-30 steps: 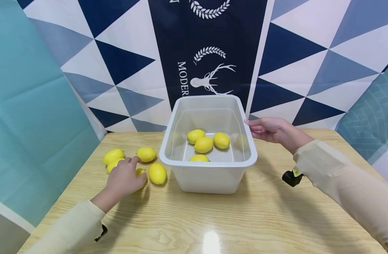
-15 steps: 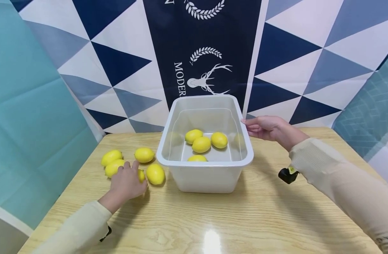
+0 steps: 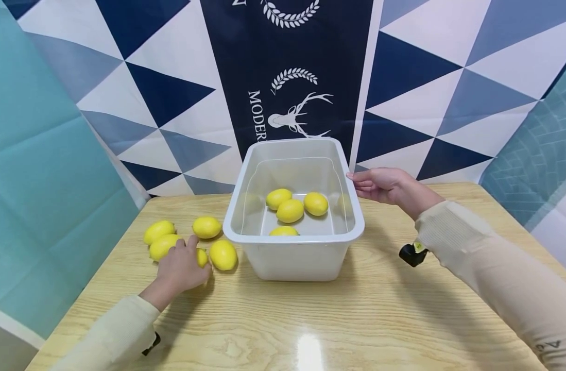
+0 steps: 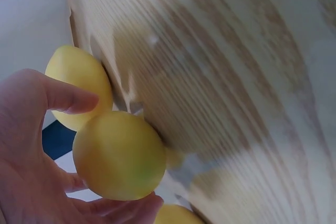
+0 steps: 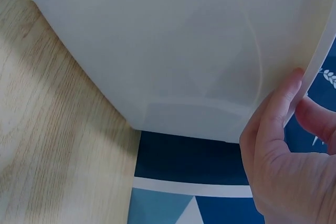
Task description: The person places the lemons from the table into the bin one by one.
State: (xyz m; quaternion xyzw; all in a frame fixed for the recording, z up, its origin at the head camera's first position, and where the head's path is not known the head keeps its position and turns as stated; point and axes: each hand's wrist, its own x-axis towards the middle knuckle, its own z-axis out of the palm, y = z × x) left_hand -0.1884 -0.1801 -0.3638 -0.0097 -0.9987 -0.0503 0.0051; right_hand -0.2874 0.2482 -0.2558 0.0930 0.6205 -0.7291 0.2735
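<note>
My left hand (image 3: 183,265) curls round a lemon (image 3: 202,258) on the table's left side, hiding much of it in the head view. In the left wrist view the fingers bend under this lemon (image 4: 119,156), and the thumb lies over it, in front of another lemon (image 4: 79,77). Other lemons stay close by: one (image 3: 223,254) to the right, one (image 3: 206,227) behind, and two, a lemon (image 3: 163,247) and a lemon (image 3: 159,232), to the left. My right hand (image 3: 387,188) pinches the right rim of a pale grey plastic bin (image 3: 294,257), thumb and fingers on either side.
Inside the bin lie several lemons (image 3: 290,211). A wood-grain table (image 3: 245,319) carries everything. Behind it hangs a patterned blue and white cloth (image 3: 171,98), with a teal cloth (image 3: 55,180) at the left.
The head view has shifted slightly, moving the scene left. My left hand has shifted a little toward the near side round the lemon, uncovering the lemon to its left. The right hand stays on the rim.
</note>
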